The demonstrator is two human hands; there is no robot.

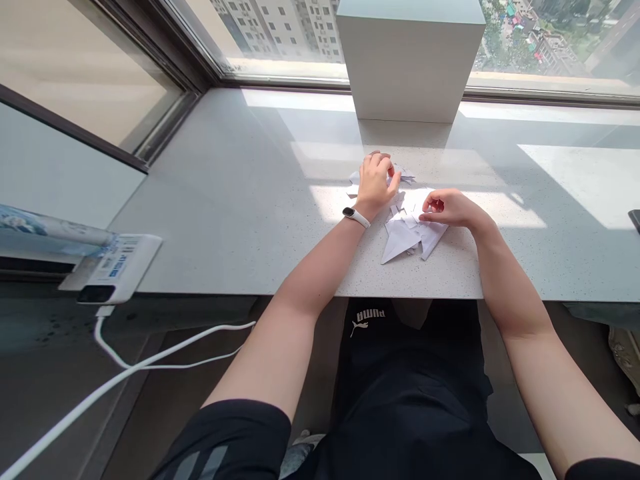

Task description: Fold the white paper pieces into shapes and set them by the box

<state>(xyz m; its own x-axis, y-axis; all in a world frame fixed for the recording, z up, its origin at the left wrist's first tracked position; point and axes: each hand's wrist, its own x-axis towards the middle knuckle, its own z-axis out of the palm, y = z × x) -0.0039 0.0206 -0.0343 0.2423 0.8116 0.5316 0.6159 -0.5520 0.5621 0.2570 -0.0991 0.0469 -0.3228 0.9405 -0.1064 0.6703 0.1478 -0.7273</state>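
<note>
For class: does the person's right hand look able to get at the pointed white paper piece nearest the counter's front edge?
Probably yes: the right hand is just beside the pointed paper piece, with only loose paper scraps around it.

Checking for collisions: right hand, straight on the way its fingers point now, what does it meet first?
Probably the small white paper scraps just ahead of the right hand, then the left hand beyond them. The hand's height above the paper is hard to judge from this view.
</note>
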